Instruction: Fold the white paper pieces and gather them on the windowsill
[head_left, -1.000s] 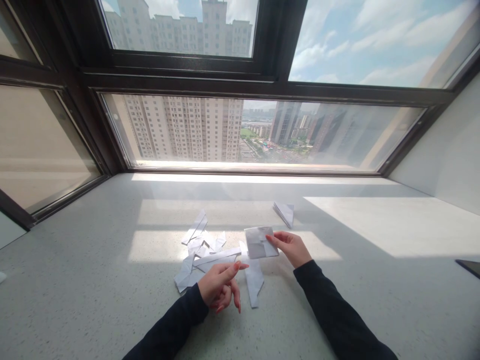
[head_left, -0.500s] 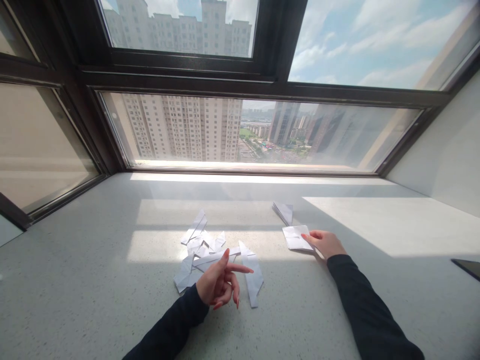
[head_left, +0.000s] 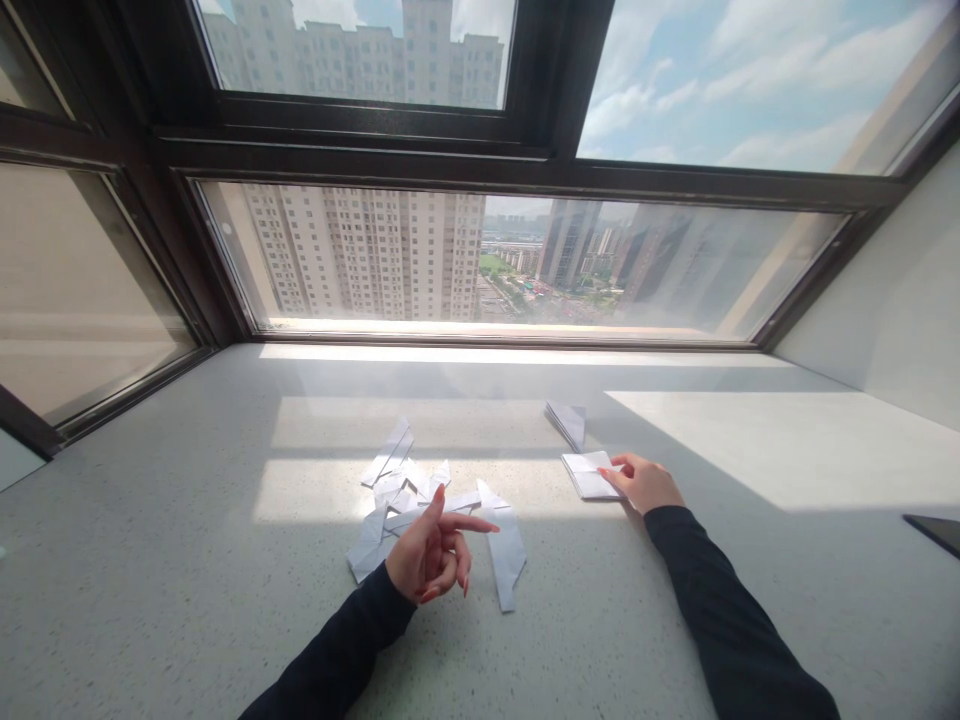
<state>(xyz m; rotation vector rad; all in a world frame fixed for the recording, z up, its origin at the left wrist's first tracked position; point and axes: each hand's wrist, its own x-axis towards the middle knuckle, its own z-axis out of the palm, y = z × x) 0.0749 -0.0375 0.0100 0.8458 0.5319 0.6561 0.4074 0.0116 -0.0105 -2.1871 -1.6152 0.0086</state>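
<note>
My left hand (head_left: 435, 550) hovers palm up over the near edge of a loose pile of folded white paper pieces (head_left: 390, 490). Its index finger stretches to the right and the thumb points up, with nothing held. One long folded paper piece (head_left: 508, 555) lies just right of that hand's fingertips. With thumb and fingers, my right hand (head_left: 646, 482) grips the right edge of a squarish folded white paper (head_left: 589, 474), which looks layered. Directly behind this paper is a stack of folded paper triangles (head_left: 571, 424), close to its far edge.
Everything lies on a pale speckled windowsill (head_left: 225, 590) crossed by bands of sunlight. A dark-framed window (head_left: 480, 345) bounds it at the back, and a white wall (head_left: 892, 300) at the right. A dark flat object (head_left: 937, 535) shows at the right edge.
My right hand has shifted slightly left and away from me, with the square paper moving a little to the left. My left hand has drifted slightly left. The pile stays put.
</note>
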